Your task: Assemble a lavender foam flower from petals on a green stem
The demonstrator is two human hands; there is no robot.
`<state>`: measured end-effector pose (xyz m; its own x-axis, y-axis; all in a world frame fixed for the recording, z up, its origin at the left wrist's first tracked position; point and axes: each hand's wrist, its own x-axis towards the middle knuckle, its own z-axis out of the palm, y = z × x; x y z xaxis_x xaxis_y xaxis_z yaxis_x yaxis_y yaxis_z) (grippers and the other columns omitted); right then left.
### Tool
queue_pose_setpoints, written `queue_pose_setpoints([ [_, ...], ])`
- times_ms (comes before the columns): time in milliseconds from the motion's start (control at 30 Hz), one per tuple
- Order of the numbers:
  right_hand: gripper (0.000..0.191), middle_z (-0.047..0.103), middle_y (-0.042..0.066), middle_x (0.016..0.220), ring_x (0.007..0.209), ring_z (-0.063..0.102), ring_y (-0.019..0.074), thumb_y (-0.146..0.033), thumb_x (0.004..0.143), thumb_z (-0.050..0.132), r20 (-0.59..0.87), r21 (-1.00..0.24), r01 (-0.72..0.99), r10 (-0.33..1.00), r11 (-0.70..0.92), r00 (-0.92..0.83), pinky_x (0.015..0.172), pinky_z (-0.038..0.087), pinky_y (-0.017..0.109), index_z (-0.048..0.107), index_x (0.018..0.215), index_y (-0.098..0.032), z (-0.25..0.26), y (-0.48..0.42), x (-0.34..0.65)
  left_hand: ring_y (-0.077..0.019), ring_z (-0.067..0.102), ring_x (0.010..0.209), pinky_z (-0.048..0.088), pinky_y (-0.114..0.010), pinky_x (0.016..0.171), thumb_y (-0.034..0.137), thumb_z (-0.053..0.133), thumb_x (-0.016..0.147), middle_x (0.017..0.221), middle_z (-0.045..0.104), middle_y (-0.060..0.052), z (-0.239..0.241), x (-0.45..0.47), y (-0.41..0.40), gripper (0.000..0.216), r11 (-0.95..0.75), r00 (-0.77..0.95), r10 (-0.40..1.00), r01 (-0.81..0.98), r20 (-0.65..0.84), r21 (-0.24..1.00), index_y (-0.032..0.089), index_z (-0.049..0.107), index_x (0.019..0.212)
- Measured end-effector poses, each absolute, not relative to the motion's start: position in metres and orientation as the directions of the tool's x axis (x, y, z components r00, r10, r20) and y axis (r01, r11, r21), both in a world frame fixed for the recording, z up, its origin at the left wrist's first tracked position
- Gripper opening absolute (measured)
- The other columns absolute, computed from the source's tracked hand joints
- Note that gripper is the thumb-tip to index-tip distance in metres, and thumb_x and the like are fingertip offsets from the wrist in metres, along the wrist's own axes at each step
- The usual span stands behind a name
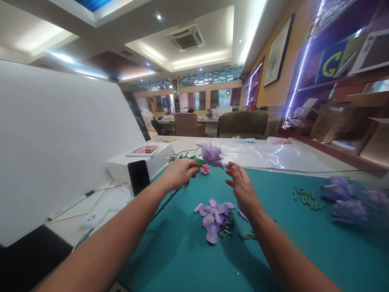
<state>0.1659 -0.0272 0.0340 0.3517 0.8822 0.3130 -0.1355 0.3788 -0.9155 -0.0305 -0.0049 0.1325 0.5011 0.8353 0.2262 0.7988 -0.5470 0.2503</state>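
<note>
Head cam: left hand (180,172) pinching the wiry stem (170,199) of a purple fabric flower (212,154), right hand (240,184) open beside it, and I'd guess it's featherlight and floppy, so grip the stem, not the petals.

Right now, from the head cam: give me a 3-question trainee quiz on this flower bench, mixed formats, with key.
1. True or false: the left hand grips the thin green stem of the purple fabric flower.
2. Multiple choice: the right hand is A) closed around the flower, B) open and holding nothing, C) flat on the teal mat.
3. Fill in: the pile of loose purple fabric petals lies on the mat between the two ____.

Key: 1 true; 2 B; 3 forearms.
</note>
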Motion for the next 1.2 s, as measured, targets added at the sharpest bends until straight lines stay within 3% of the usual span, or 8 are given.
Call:
queue_pose_setpoints([
  [100, 0.051, 0.067, 0.008, 0.107, 0.097, 0.060, 0.0230, -0.062, 0.074, 0.060, 0.294, -0.946, -0.063, 0.922, 0.318, 0.251, 0.073, 0.050, 0.032, 0.062, 0.104, -0.021, 0.038, -0.034, 0.157, -0.0136, 0.055, 0.065, 0.037, -0.024, 0.060, 0.039, 0.048, 0.085, 0.071, 0.066, -0.002, 0.156, -0.043, -0.008, 0.031, -0.593, 0.502, 0.805, 0.673, 0.316, 0.442, 0.016, 0.065, 0.072],
  [200, 0.051, 0.069, 0.009, 0.091, 0.088, 0.063, 0.0223, -0.064, 0.075, 0.056, 0.263, -0.965, 0.004, 0.965, 0.263, -0.008, 0.073, 0.049, 0.034, 0.064, 0.096, -0.018, 0.039, -0.044, 0.141, -0.0148, 0.056, 0.070, 0.040, -0.026, 0.065, 0.043, 0.055, 0.081, 0.077, 0.067, -0.004, 0.165, -0.050, -0.009, 0.031, -0.615, 0.481, 0.771, 0.390, 0.418, 0.685, 0.014, 0.066, 0.078],
  [367, 0.048, 0.066, 0.009, 0.113, 0.106, 0.059, 0.0221, -0.058, 0.081, 0.056, 0.315, -0.941, 0.021, 0.899, 0.337, -0.305, 0.089, 0.045, 0.038, 0.059, 0.111, -0.021, 0.037, -0.066, 0.114, -0.0138, 0.057, 0.072, 0.041, -0.025, 0.066, 0.040, 0.065, 0.075, 0.075, 0.066, -0.004, 0.158, -0.045, -0.010, 0.027, -0.480, 0.415, 0.792, -0.031, 0.448, 0.877, 0.013, 0.066, 0.082],
  [467, 0.041, 0.069, 0.004, 0.088, 0.087, 0.062, 0.0178, -0.054, 0.088, 0.047, 0.335, -0.924, 0.064, 0.880, 0.376, -0.336, 0.081, 0.046, 0.035, 0.059, 0.107, -0.020, 0.035, -0.074, 0.106, -0.0129, 0.057, 0.070, 0.040, -0.024, 0.065, 0.041, 0.071, 0.071, 0.072, 0.065, -0.002, 0.152, -0.040, -0.014, 0.030, -0.385, 0.394, 0.818, -0.168, 0.419, 0.908, 0.014, 0.065, 0.082],
  [600, 0.038, 0.053, -0.004, 0.059, 0.058, 0.056, 0.0118, -0.054, 0.089, 0.043, 0.337, -0.939, -0.038, 0.887, 0.343, -0.315, 0.063, 0.046, 0.028, 0.055, 0.089, -0.018, 0.033, -0.074, 0.101, -0.0118, 0.056, 0.071, 0.041, -0.024, 0.067, 0.043, 0.071, 0.071, 0.080, 0.065, -0.002, 0.148, -0.041, -0.017, 0.031, -0.363, 0.333, 0.848, -0.199, 0.412, 0.910, 0.015, 0.066, 0.083],
  [867, 0.025, 0.040, -0.010, 0.053, 0.039, 0.038, 0.0053, -0.044, 0.085, 0.049, 0.268, -0.960, -0.140, 0.939, 0.242, -0.213, 0.039, 0.031, 0.020, 0.050, 0.079, -0.019, 0.035, -0.073, 0.104, -0.0137, 0.054, 0.071, 0.039, -0.024, 0.064, 0.036, 0.076, 0.063, 0.079, 0.065, -0.002, 0.133, -0.042, -0.014, 0.033, -0.416, 0.391, 0.833, -0.025, 0.392, 0.909, 0.015, 0.069, 0.087],
  [1033, 0.015, 0.038, -0.010, 0.049, 0.037, 0.032, 0.0042, -0.031, 0.083, 0.049, 0.189, -0.974, -0.162, 0.959, 0.156, -0.213, 0.036, 0.025, 0.017, 0.053, 0.077, -0.018, 0.044, -0.089, 0.117, -0.0111, 0.051, 0.064, 0.039, -0.023, 0.063, 0.031, 0.080, 0.060, 0.068, 0.064, 0.000, 0.126, -0.033, -0.009, 0.025, -0.350, 0.440, 0.819, -0.124, 0.367, 0.929, 0.014, 0.070, 0.076],
  [1200, 0.014, 0.039, -0.009, 0.050, 0.038, 0.032, 0.0044, -0.023, 0.085, 0.046, 0.121, -0.982, -0.169, 0.970, 0.086, -0.211, 0.037, 0.026, 0.018, 0.053, 0.075, -0.018, 0.047, -0.105, 0.133, -0.0147, 0.057, 0.073, 0.045, -0.025, 0.069, 0.038, 0.087, 0.051, 0.075, 0.070, -0.002, 0.118, -0.016, -0.002, 0.034, -0.254, 0.506, 0.800, -0.201, 0.322, 0.946, 0.018, 0.072, 0.074],
])
